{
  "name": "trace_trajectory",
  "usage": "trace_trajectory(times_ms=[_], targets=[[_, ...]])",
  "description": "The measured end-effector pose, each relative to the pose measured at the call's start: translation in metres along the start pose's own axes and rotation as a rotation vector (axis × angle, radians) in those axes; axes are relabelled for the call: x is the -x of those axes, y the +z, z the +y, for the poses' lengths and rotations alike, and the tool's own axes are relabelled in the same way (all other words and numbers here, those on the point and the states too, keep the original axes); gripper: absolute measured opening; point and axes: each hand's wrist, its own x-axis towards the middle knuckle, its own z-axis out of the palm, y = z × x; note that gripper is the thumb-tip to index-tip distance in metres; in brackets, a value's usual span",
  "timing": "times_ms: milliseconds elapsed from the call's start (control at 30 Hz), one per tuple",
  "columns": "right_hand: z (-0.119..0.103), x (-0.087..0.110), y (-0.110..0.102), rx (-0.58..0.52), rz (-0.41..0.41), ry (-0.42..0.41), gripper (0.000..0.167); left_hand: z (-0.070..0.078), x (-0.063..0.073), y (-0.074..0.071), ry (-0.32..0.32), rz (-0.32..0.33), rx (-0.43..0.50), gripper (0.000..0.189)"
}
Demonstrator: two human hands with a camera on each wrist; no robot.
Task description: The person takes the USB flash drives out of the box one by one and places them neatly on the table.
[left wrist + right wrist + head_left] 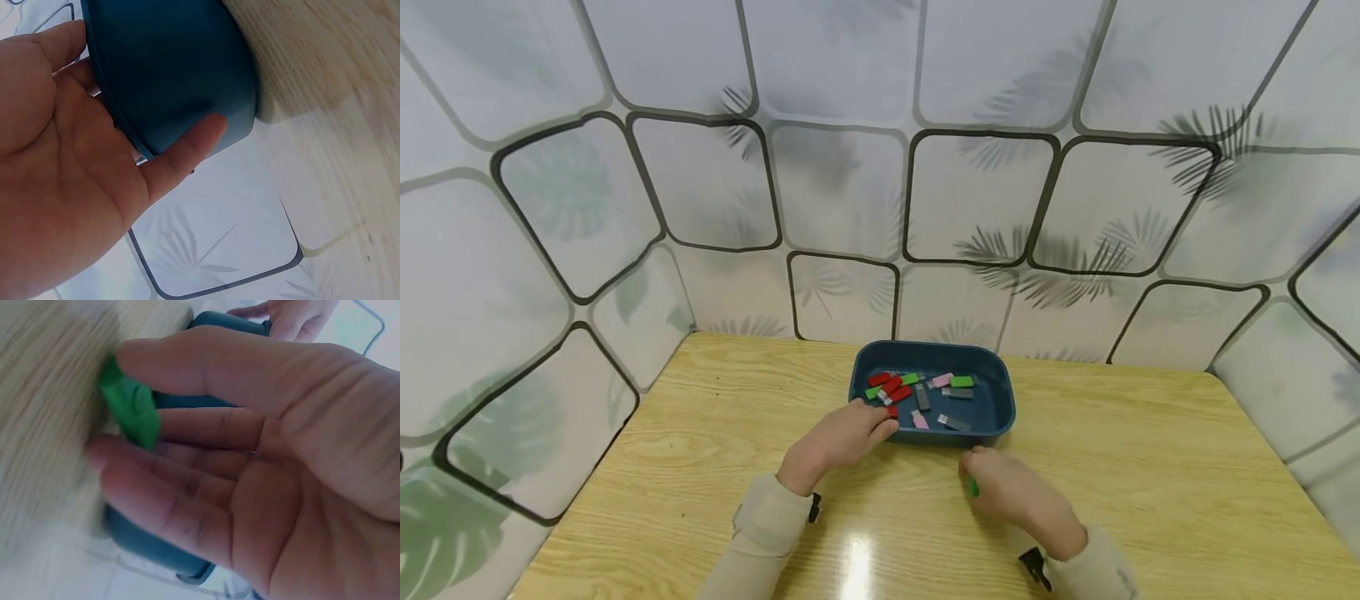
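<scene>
A dark blue plastic bin point(1000, 421) stands on the table with several USB sticks in it, among them a red USB stick point(891, 412) close to my left fingertips. My left hand point(842, 435) rests over the bin's front-left rim. One finger lies along the outer wall point(169, 75) in the left wrist view, while the other fingertips are hidden behind the rim. In front of the bin, low over the table, my right hand point(1011, 487) pinches a green USB stick point(131, 406) between thumb and fingers.
The pale wood table point(715, 467) runs back to a patterned wall covering point(842, 192), which also stands at both sides. Inside the bin lie grey USB sticks point(955, 423), pink ones point(919, 420) and green ones point(961, 382).
</scene>
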Motion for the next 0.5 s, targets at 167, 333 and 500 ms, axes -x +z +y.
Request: trace_trajectory(times_ms=[167,333,500], targets=[[-0.0086,0.0006,0.0026,0.067,-0.034,0.053,0.024,0.0008,0.0019,-0.0018,0.019,0.009,0.001,0.034],[-0.0102,0.0018,0.0052,0.111,-0.015,0.046,0.023,0.0021,0.0031,-0.0035,0.034,0.013,-0.006,0.035],[-0.0104,0.0033,0.0074,0.137,0.004,0.017,0.027,0.0008,0.0007,-0.001,0.006,-0.001,0.002,0.034]])
